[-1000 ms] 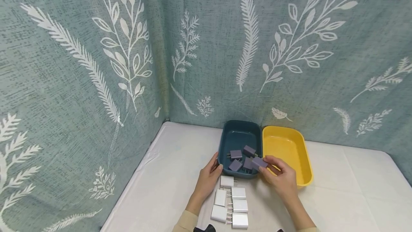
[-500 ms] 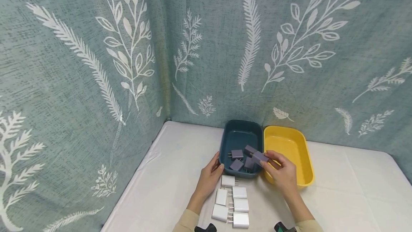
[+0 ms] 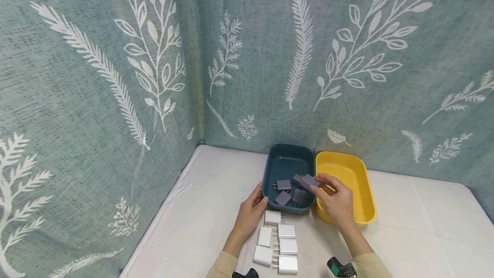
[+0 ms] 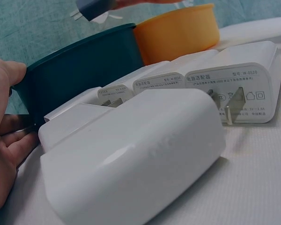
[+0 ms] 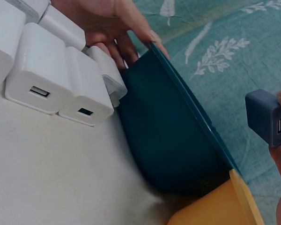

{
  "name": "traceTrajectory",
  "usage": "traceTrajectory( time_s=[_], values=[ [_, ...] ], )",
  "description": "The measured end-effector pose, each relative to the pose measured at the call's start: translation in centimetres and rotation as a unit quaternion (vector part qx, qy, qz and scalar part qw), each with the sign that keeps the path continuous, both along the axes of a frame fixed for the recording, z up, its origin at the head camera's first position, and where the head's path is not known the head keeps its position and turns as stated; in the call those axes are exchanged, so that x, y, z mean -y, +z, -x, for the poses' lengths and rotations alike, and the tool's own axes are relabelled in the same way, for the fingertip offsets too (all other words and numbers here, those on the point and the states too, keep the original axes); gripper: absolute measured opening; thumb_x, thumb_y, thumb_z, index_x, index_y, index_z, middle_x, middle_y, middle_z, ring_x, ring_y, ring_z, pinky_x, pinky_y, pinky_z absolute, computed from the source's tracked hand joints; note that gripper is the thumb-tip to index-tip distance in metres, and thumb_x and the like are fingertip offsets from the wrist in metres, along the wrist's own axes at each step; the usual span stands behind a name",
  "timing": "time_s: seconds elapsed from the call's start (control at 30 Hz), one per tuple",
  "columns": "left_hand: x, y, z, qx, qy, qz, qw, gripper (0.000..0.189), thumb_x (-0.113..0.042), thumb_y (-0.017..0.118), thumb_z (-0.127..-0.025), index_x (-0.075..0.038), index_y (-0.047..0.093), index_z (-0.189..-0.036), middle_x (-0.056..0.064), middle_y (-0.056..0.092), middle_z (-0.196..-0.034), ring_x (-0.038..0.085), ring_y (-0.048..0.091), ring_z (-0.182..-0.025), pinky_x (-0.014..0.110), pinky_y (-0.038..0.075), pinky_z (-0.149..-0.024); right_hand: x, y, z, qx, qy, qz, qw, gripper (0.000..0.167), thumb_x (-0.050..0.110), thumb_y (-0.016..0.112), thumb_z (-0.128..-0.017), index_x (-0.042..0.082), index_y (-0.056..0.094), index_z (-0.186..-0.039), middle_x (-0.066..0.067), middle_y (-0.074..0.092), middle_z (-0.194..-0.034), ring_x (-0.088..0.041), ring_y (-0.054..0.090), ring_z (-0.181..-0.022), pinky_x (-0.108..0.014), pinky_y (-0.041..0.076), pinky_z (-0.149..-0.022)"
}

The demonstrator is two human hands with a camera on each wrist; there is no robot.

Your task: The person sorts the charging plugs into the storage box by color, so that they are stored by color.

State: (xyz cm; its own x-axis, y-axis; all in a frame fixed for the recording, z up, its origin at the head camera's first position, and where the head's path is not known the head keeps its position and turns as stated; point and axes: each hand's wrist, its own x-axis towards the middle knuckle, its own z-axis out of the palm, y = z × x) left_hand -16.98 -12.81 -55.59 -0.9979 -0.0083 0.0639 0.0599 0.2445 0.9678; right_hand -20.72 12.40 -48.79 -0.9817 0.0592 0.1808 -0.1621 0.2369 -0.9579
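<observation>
Head view: right fingers (image 3: 328,179) slightly apart around a purple charger (image 3: 310,181)

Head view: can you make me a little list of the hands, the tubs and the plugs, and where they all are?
Left hand: grips the blue tub at its near left corner
Right hand: pinches one purple plug, lifted above the blue tub's rim
Plugs in blue tub: four other purple plugs, one partly hidden
White plugs: six, on the table in front of the blue tub
Yellow tub: beside the blue tub, to its right
</observation>
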Motion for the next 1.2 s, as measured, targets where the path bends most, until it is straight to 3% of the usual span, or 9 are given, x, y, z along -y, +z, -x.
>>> traceTrajectory(
  time_s=[0.07, 0.3, 0.37, 0.63, 0.77, 1.0, 1.2],
  values=[
    [0.0, 0.1, 0.0, -0.001, 0.001, -0.001, 1.0000, 0.055, -0.032, 0.052, -0.101, -0.025, 0.033, -0.152, 0.008, 0.042, -0.153, 0.025, 0.045, -0.139, 0.038, 0.040, -0.113, 0.1, 0.1, 0.3, -0.006, 0.000, -0.003, 1.0000, 0.043, 0.015, 0.079, -0.081, 0.001, 0.066, -0.119, -0.012, 0.068, -0.116, 0.004, 0.064, -0.099, -0.011, 0.053, -0.087],
    [-0.3, 3.6, -1.3, 0.005, -0.009, -0.002, 0.9999, 0.055, -0.022, 0.051, -0.102, -0.012, 0.033, -0.152, 0.016, 0.042, -0.152, 0.029, 0.046, -0.138, 0.040, 0.041, -0.113, 0.6, 0.3, 1.1, -0.015, -0.009, 0.013, 0.9998, 0.042, 0.014, 0.080, -0.080, 0.001, 0.067, -0.117, -0.013, 0.068, -0.114, 0.004, 0.064, -0.097, -0.012, 0.054, -0.087],
    [-0.3, 3.6, -1.4, 0.007, -0.008, -0.004, 0.9999, 0.055, -0.023, 0.051, -0.102, -0.013, 0.033, -0.152, 0.015, 0.042, -0.152, 0.028, 0.046, -0.138, 0.039, 0.040, -0.113, 0.7, 0.3, 1.3, -0.011, -0.010, 0.013, 0.9998, 0.041, 0.015, 0.080, -0.080, 0.003, 0.067, -0.117, -0.013, 0.068, -0.114, 0.002, 0.064, -0.098, -0.012, 0.054, -0.087],
    [-0.3, 3.5, -1.4, 0.005, -0.009, 0.000, 0.9999, 0.055, -0.023, 0.051, -0.102, -0.012, 0.033, -0.152, 0.016, 0.043, -0.151, 0.029, 0.046, -0.138, 0.038, 0.041, -0.112, 1.1, 0.7, 2.2, 0.008, -0.024, 0.002, 0.9997, 0.040, 0.018, 0.078, -0.083, 0.004, 0.066, -0.118, -0.014, 0.068, -0.116, -0.016, 0.066, -0.108, -0.009, 0.052, -0.086],
    [-0.3, 2.8, -1.1, 0.004, -0.007, -0.003, 1.0000, 0.055, -0.024, 0.052, -0.101, -0.013, 0.034, -0.152, 0.015, 0.042, -0.152, 0.029, 0.046, -0.138, 0.040, 0.041, -0.113, 1.3, 1.0, 2.9, 0.000, -0.039, 0.003, 0.9992, 0.039, 0.017, 0.077, -0.084, 0.003, 0.067, -0.118, -0.015, 0.069, -0.114, -0.023, 0.065, -0.109, -0.008, 0.052, -0.085],
    [0.2, 0.2, -0.1, 0.000, 0.006, 0.006, 1.0000, 0.056, -0.036, 0.052, -0.100, -0.027, 0.034, -0.152, 0.006, 0.043, -0.153, 0.023, 0.045, -0.139, 0.036, 0.041, -0.113, 1.8, 1.1, 4.1, 0.001, -0.045, 0.003, 0.9990, 0.040, 0.018, 0.077, -0.083, 0.004, 0.067, -0.120, -0.013, 0.069, -0.114, -0.023, 0.065, -0.108, -0.009, 0.053, -0.084],
    [0.2, -0.2, 0.0, -0.006, -0.005, -0.004, 1.0000, 0.056, -0.039, 0.053, -0.100, -0.028, 0.034, -0.152, 0.006, 0.045, -0.151, 0.022, 0.047, -0.137, 0.036, 0.042, -0.113, 2.1, 0.9, 4.4, -0.010, -0.058, 0.008, 0.9982, 0.040, 0.015, 0.078, -0.082, 0.000, 0.067, -0.117, -0.016, 0.070, -0.111, -0.021, 0.066, -0.104, -0.007, 0.053, -0.081]
  ],
)
